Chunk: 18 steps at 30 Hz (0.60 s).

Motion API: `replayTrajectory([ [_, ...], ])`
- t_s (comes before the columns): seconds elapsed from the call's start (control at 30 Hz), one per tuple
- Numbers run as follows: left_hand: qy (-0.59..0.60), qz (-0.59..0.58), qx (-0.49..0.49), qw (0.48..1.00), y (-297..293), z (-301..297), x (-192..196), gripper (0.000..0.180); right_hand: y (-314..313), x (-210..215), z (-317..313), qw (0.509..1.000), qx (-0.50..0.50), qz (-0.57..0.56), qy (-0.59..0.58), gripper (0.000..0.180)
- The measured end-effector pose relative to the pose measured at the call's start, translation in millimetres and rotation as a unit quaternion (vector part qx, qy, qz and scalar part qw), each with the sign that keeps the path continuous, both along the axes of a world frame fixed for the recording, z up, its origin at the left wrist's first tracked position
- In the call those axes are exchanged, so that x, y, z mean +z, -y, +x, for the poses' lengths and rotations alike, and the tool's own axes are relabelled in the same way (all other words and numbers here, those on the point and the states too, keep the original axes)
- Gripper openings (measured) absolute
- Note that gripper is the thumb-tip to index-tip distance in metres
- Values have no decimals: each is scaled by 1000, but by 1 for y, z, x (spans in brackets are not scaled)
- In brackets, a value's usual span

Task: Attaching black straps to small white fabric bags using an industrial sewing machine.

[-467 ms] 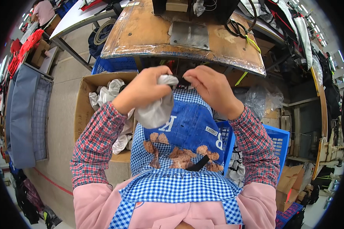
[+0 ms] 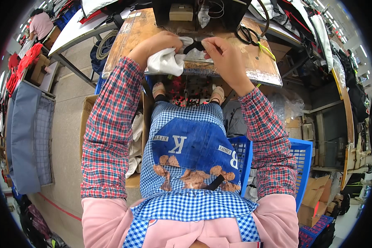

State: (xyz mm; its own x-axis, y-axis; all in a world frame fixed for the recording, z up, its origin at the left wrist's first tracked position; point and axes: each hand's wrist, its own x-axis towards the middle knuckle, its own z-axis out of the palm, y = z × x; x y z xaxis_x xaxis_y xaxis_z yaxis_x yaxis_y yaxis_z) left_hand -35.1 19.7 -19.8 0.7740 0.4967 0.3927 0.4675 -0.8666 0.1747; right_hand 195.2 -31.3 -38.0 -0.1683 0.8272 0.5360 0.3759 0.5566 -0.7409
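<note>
Over the front of the worn wooden worktop [image 2: 124,43], my left hand [image 2: 158,46] is closed round a bunched white cloth piece [image 2: 166,63], part of which hangs below the fingers. A short black strip [image 2: 193,46] stretches from the white cloth to my right hand [image 2: 226,61]. My right thumb and forefinger pinch its right end. Both hands are just in front of a dark machine [image 2: 231,12] at the back of the worktop. The left fingertips are partly hidden by the cloth.
A cardboard box [image 2: 87,118] of white cloth pieces stands at my left. At my right is a blue plastic crate [image 2: 304,155] with cloth inside. A black cable loop with a yellow tie [image 2: 265,48] lies on the worktop's right. My feet show beneath the worktop.
Both hands have moved forward from above my lap to over the worktop, carrying the white cloth. The black strip now shows plainly between them.
</note>
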Motion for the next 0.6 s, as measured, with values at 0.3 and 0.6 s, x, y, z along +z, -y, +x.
replayTrajectory([
  [0.3,8,-98,-54,994,-50,10,1,27,-41,2,8,999,-21,-24,-3,25],
  [0.6,135,-366,70,918,-64,12,-8,15,-60,5,7,998,-5,-48,-31,22],
])
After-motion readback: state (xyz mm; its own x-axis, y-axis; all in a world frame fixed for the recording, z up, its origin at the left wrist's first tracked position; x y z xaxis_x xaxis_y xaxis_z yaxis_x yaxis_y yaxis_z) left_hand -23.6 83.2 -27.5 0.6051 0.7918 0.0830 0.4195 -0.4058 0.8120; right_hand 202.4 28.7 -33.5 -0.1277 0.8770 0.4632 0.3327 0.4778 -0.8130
